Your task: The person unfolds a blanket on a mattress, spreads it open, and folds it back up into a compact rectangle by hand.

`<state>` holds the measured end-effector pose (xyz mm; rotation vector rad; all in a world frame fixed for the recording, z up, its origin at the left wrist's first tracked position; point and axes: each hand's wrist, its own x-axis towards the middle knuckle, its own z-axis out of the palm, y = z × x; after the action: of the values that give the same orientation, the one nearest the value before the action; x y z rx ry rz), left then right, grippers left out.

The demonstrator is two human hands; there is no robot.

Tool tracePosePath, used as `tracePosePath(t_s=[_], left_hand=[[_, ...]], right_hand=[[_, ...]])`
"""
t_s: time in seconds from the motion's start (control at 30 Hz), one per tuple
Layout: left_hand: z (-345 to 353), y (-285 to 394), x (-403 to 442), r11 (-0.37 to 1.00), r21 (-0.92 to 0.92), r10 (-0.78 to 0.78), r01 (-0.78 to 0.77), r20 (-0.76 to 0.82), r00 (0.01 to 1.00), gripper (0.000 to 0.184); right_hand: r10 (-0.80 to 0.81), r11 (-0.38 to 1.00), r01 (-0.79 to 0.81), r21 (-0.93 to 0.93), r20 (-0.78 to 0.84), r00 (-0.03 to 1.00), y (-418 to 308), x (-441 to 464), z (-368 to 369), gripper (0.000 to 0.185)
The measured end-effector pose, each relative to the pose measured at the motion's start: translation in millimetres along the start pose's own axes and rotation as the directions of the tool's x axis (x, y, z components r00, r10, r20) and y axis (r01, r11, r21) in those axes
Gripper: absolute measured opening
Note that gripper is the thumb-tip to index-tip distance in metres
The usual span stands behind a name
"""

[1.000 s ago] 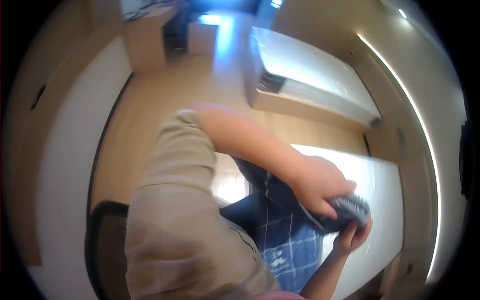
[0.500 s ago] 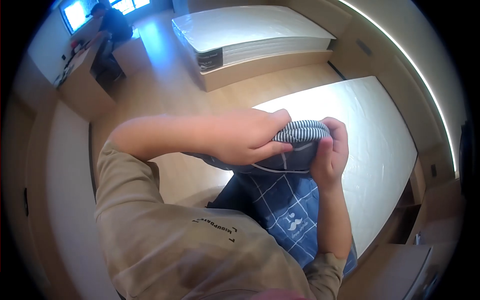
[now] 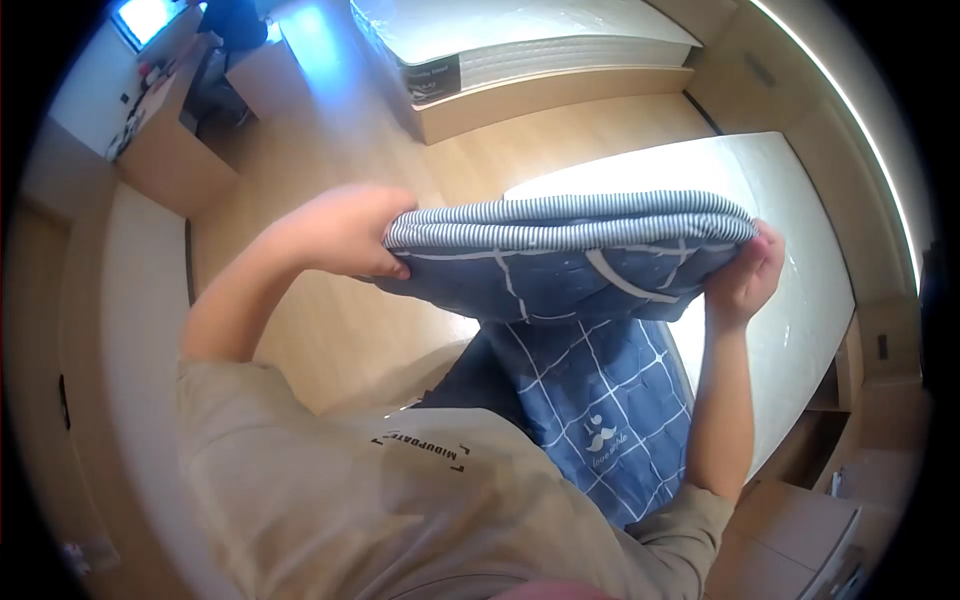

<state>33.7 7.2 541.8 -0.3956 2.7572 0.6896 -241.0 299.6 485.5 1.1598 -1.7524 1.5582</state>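
A padded blue checked cloth (image 3: 560, 285) with blue-and-white striped edging (image 3: 570, 222) is stretched between my two hands. My left hand (image 3: 355, 232) pinches the left end of the striped edge, thumb on the near side. At the right end, my right hand (image 3: 745, 278) grips the other corner, its fingers curled around the fabric. Two striped layers lie one above the other along the top, and a white band curves across the front. Below hangs more of the same checked fabric, printed with a moustache and lettering (image 3: 603, 440), down beside my body.
Beyond the cloth lies a plastic-covered mattress (image 3: 800, 260). A second mattress (image 3: 560, 60) rests on a wooden bed base (image 3: 560, 100) farther back. At the far left a person (image 3: 235, 25) sits by a desk (image 3: 170, 150). A wooden cabinet (image 3: 790, 530) stands at lower right.
My hands have moved apart, left hand leftward and right hand rightward, pulling the bunched striped edge out into a long span. The view has tilted slightly downward.
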Motion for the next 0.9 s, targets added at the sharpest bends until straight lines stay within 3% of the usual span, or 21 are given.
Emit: tracePosePath(t_s=[0.07,0.13,0.17,0.2,0.23,0.27,0.33,0.37,0.4,0.43,0.5,0.57,0.6,0.7,0.83,0.9], left_hand=[[-17.0,-12.9,8.2,0.993,-0.048,0.099,-0.105,-0.112,0.989,0.039],[-35.7,-37.7,35.3,0.946,-0.096,0.275,-0.310,-0.271,0.922,0.037],[-55.0,-54.1,66.4,0.972,-0.116,0.155,-0.203,-0.328,0.932,0.037],[-75.1,-77.1,107.0,0.985,-0.149,0.028,-0.088,-0.361,0.932,0.036],[-86.1,-108.2,149.3,0.997,0.058,-0.014,0.047,-0.474,0.881,0.036],[-90.0,-135.9,183.7,0.949,0.246,-0.012,0.196,-0.594,0.804,0.036],[-59.9,-161.1,215.3,0.756,0.394,-0.104,0.524,-0.717,0.689,0.036],[-34.4,-166.2,221.4,0.707,0.455,-0.080,0.542,-0.710,0.700,0.035],[3.1,-178.0,235.5,0.763,0.423,-0.070,0.488,-0.697,0.714,0.037],[52.7,-192.9,251.4,0.837,0.379,-0.061,0.394,-0.652,0.756,0.041],[150.0,-184.0,255.5,0.878,0.383,-0.121,0.288,-0.405,0.906,0.050],[227.4,-165.4,253.4,0.894,0.426,-0.013,0.137,-0.281,0.960,0.052],[242.7,-156.1,258.4,0.911,0.409,0.058,0.057,-0.262,0.963,0.051],[261.0,-104.2,276.5,0.935,0.311,0.256,-0.169,-0.263,0.930,0.043],[271.4,-26.9,349.1,0.853,0.326,0.470,-0.407,-0.146,0.870,0.034],[286.7,15.2,388.9,0.831,0.300,0.504,-0.469,-0.048,0.862,0.033]], right_hand=[[0.037,0.999,-0.037,-0.006,0.035,0.999,12.0,34.0,9.9,0.038],[-0.146,0.987,0.146,-0.068,-0.003,0.989,29.0,95.5,49.0,0.037],[-0.060,0.982,0.082,-0.172,0.128,0.990,47.6,134.3,69.2,0.038],[0.026,0.936,0.021,-0.352,0.126,0.992,72.5,165.2,94.3,0.038],[0.150,0.896,-0.109,-0.430,0.062,0.987,93.1,184.7,113.8,0.044],[0.329,0.865,-0.257,-0.430,0.103,0.939,120.2,195.9,116.5,0.045],[0.277,0.949,-0.229,-0.218,0.221,0.935,100.1,145.5,98.8,0.040],[0.112,0.949,-0.010,-0.315,0.309,0.944,87.1,104.1,72.4,0.034],[-0.039,0.899,0.215,-0.381,0.419,0.907,72.1,55.5,42.6,0.028],[0.072,0.814,0.256,-0.521,0.529,0.846,79.2,-6.4,3.6,0.025],[0.536,0.688,-0.005,-0.726,0.502,0.679,89.0,-136.7,-78.1,0.021],[0.823,0.401,-0.241,-0.884,0.233,0.517,103.1,-281.8,-189.4,0.021],[0.941,0.168,-0.331,-0.929,0.052,0.333,87.9,-322.6,-236.6,0.022],[0.954,-0.183,-0.386,-0.904,-0.258,0.154,39.7,-387.1,-335.5,0.026],[0.928,-0.288,-0.404,-0.868,-0.357,0.105,43.7,-416.8,-406.7,0.029],[0.918,-0.233,-0.482,-0.845,-0.354,0.176,61.2,-404.5,-402.3,0.027]])
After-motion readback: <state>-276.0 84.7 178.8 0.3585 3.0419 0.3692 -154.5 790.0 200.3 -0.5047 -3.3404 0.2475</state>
